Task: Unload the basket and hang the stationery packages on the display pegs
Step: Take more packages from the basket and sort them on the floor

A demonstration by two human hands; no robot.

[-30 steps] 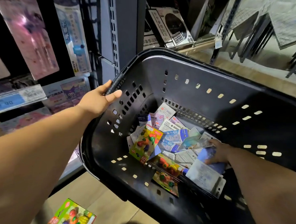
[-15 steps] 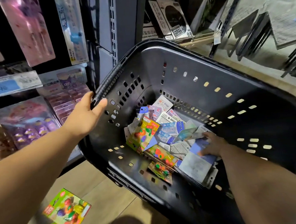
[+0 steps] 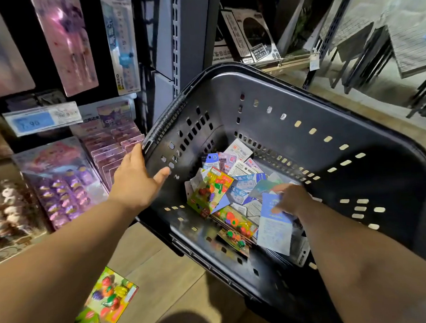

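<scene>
A black plastic basket is tilted toward me on the floor, with several stationery packages heaped in its bottom. A green fruit-eraser package lies on top of the heap at its left. My right hand is down inside the basket and pinches the top edge of a blue-and-white package. My left hand rests with straight fingers against the ribbed handle on the basket's left rim, thumb spread over the wall.
Hanging packages fill the display on the left: a pink one, a blue one and purple sets, with a price tag between. Two fruit-eraser packages lie on the floor. Boxes and dark tables stand behind.
My left hand let go of the handle and now lies open against the rim. The basket tipped further toward me. My right hand has raised the blue-and-white package's top edge.
</scene>
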